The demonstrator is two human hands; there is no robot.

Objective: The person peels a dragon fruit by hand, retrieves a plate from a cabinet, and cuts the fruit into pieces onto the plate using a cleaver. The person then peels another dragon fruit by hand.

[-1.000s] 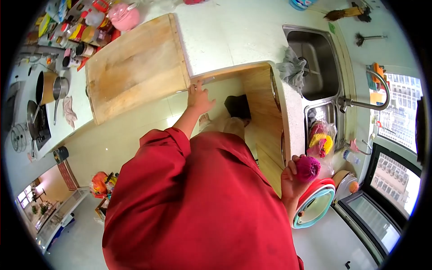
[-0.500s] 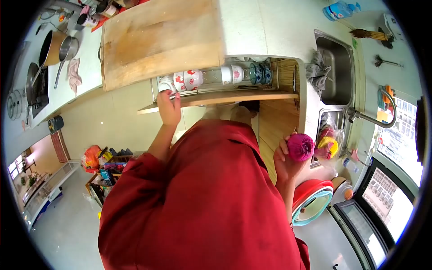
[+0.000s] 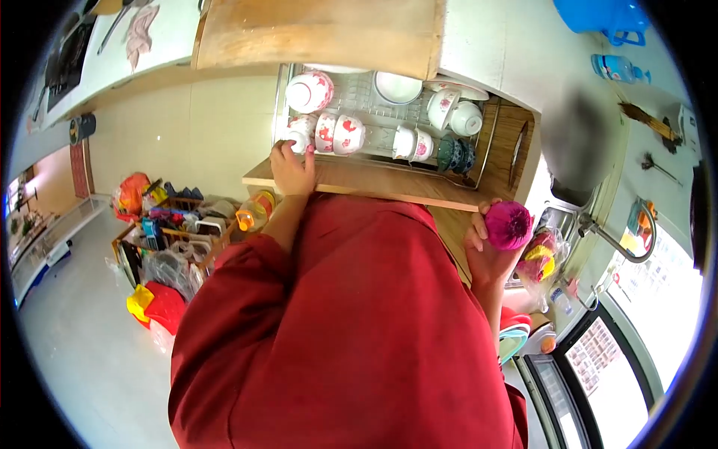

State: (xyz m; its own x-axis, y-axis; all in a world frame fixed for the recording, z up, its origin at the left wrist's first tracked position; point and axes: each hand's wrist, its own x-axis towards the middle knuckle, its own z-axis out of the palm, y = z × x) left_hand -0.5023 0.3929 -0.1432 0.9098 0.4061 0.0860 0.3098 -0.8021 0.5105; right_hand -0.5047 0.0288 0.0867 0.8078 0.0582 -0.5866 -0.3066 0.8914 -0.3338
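My left hand (image 3: 293,170) hooks its fingers over the left end of a wooden drawer front (image 3: 374,182), close beside a white cup (image 3: 302,133). The drawer stands pulled out. Inside its wire rack (image 3: 359,93) are red-patterned bowls (image 3: 348,135), a wide white bowl (image 3: 398,87), pink-flowered cups (image 3: 413,144) and dark green glasses (image 3: 455,154). At the drawer's right end, my right hand (image 3: 490,251) is wrapped round a magenta ball with a puckered centre (image 3: 510,224). Its exact kind I cannot make out.
A wooden board (image 3: 314,34) lies on the counter above the drawer. On the right are the sink tap (image 3: 624,251) and a plastic bag with yellow and red things (image 3: 542,258). An oil bottle (image 3: 256,211) and a crate of goods (image 3: 176,232) stand at left.
The drawer has come farther out towards me, with my left hand at its front, and more bowls show. My right hand still holds the magenta ball. The head view has shifted.
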